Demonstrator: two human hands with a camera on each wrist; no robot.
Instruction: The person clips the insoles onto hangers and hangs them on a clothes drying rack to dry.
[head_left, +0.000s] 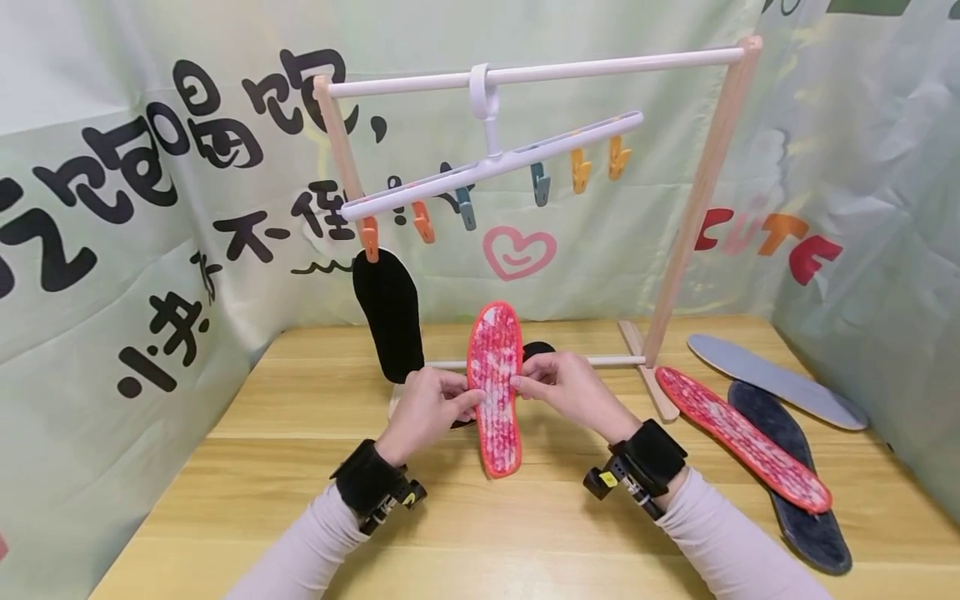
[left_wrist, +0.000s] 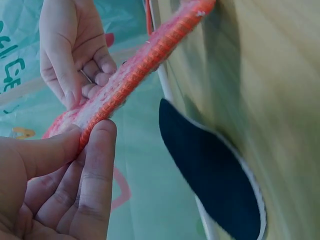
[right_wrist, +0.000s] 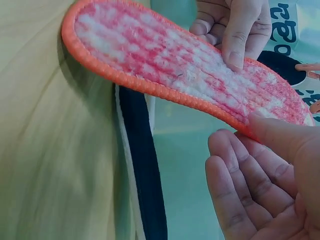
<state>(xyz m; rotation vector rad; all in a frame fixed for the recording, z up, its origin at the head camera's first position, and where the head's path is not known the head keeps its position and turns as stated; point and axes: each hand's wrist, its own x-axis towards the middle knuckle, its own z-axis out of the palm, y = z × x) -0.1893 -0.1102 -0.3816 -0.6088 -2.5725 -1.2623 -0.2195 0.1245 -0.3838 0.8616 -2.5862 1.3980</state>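
Observation:
A red-and-white fuzzy insole [head_left: 497, 367] with an orange-red stitched edge is held up over the table, its long side roughly upright in the head view. My left hand [head_left: 435, 406] pinches its left edge between thumb and fingers. On the opposite edge, the thumb and fingers of my right hand [head_left: 573, 390] pinch it too. In the left wrist view the insole [left_wrist: 135, 75] shows edge-on. Behind it a black insole [left_wrist: 210, 170] lies on the table, mostly hidden in the head view. Another black insole [head_left: 388, 317] hangs from an orange clip [head_left: 369, 239] at the hanger's left end.
A white hanger [head_left: 510, 160] with several coloured clips hangs tilted from the rack's top bar [head_left: 615, 65]. The rack's wooden post [head_left: 701, 204] stands at right. Beside it lie a grey insole [head_left: 776, 381], a red-and-white insole [head_left: 742, 437] and a dark insole [head_left: 813, 533] under it.

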